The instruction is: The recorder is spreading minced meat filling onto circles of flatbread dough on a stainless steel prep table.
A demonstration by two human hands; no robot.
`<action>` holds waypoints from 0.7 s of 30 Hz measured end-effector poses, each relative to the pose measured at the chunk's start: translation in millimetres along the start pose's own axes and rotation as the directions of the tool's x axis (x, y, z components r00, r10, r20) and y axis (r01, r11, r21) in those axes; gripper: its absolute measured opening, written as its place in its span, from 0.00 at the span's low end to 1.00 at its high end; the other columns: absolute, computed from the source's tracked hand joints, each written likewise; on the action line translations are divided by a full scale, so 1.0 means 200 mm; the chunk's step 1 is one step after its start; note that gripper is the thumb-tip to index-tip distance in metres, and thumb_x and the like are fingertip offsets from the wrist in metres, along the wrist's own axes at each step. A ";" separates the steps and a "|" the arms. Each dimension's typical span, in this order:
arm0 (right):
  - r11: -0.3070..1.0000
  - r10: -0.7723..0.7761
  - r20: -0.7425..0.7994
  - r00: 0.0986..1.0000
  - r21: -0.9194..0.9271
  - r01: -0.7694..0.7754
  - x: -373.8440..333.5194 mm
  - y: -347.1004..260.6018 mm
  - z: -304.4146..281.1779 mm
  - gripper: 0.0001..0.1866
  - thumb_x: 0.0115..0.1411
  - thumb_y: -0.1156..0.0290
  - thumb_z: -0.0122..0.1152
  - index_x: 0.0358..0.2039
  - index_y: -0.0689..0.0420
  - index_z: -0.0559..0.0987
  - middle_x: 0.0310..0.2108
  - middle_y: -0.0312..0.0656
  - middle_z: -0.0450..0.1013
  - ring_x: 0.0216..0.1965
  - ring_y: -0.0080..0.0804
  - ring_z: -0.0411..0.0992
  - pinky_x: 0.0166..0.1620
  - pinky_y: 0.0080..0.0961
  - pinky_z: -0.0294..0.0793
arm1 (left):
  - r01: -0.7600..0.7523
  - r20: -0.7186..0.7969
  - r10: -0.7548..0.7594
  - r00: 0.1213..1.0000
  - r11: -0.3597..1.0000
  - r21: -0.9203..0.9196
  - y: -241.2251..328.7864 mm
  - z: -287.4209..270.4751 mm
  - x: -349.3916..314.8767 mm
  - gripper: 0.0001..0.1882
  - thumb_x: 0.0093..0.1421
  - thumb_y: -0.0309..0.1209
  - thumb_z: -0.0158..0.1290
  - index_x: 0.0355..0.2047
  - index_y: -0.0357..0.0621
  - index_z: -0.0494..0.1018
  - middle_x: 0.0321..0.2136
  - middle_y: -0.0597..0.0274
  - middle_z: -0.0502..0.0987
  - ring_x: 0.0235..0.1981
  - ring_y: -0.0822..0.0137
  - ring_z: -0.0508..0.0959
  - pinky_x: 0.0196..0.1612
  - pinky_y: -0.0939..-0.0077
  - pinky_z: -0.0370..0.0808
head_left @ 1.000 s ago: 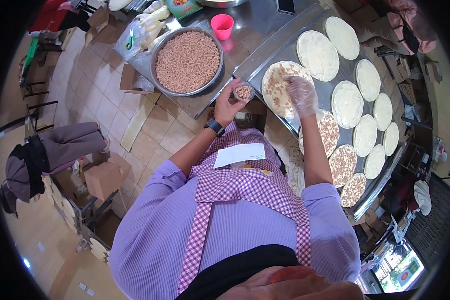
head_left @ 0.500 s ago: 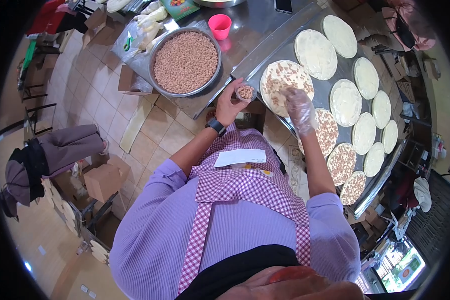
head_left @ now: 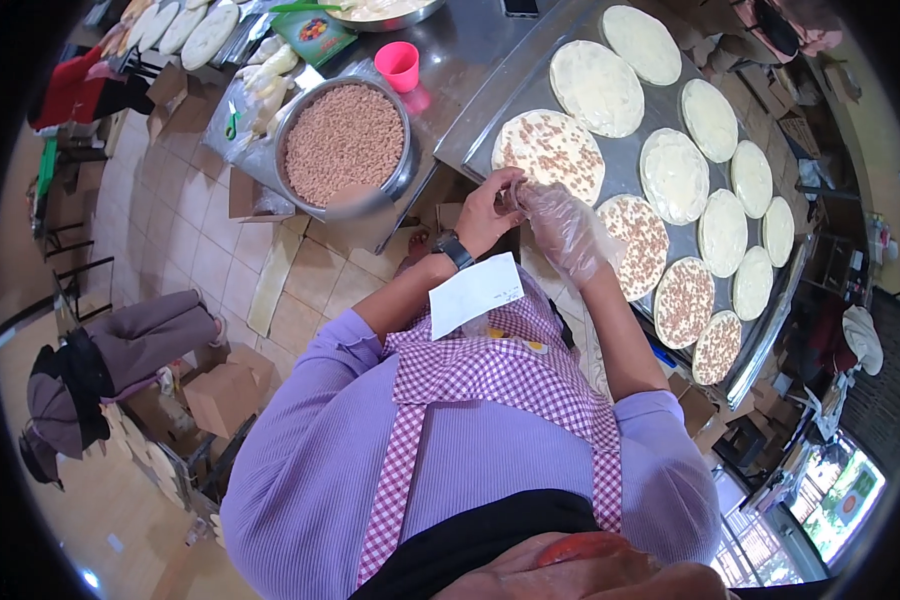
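My left hand, a dark watch on its wrist, is curled round a small clear cup that is now mostly hidden by my fingers. My right hand, in a clear plastic glove, meets it there with its fingertips at the cup; how those fingers are closed is hidden. Just beyond both hands lies a round flat base coated pale cream and scattered with brown crumbles. Nearer on the right, a row of similar crumble-topped rounds rests on the metal tray.
Several cream-coated rounds without crumbles fill the tray's right side. Left of it stand a large metal bowl of brown crumbles and a pink cup. Green scissors lie near the table's left edge. A paper sticks up from my apron.
My gloved right hand has drawn back from over the crumble-scattered round to the small cup in my left hand. My left hand has shifted slightly right; the view has tilted a little.
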State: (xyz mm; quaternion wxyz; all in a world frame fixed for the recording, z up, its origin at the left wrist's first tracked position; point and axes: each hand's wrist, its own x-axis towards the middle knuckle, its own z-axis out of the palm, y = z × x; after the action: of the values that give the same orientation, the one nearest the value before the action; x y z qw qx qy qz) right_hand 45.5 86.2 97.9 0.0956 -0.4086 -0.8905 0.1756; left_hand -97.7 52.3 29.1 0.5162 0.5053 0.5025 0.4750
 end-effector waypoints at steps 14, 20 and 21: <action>0.966 0.075 0.428 0.901 0.194 -0.172 0.14 0.34 -0.03 0.10 0.51 0.64 0.54 0.30 0.56 0.76 0.28 0.46 0.74 0.29 0.40 0.73 0.32 0.31 0.71 | 0.017 -0.009 -0.017 1.000 1.000 0.011 -0.01 0.15 0.13 0.31 0.42 0.16 0.56 0.50 0.41 0.63 0.43 0.56 0.72 0.46 0.62 0.72 0.42 0.74 0.74; 0.566 0.297 0.334 0.894 0.693 -0.447 0.07 0.48 0.06 0.11 0.52 0.70 0.60 0.35 0.61 0.78 0.24 0.36 0.74 0.26 0.21 0.69 0.31 0.21 0.70 | 0.000 -0.090 0.005 0.996 0.998 0.057 -0.07 0.06 0.15 0.30 0.43 0.19 0.58 0.49 0.42 0.63 0.43 0.56 0.72 0.46 0.62 0.72 0.41 0.74 0.74; 0.548 0.312 0.348 0.884 0.695 -0.466 0.05 0.49 0.07 0.11 0.51 0.70 0.61 0.35 0.61 0.78 0.24 0.36 0.74 0.25 0.21 0.70 0.30 0.21 0.70 | 0.000 -0.117 0.010 0.993 0.996 0.085 -0.06 0.03 0.13 0.30 0.44 0.20 0.58 0.49 0.43 0.63 0.43 0.57 0.72 0.46 0.63 0.72 0.41 0.75 0.74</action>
State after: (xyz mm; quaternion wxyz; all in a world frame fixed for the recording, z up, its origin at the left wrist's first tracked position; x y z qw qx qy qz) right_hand 102.1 149.6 46.7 0.1346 -0.4993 -0.6231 0.5867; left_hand -90.5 78.2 15.0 0.4628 0.4993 0.5504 0.4833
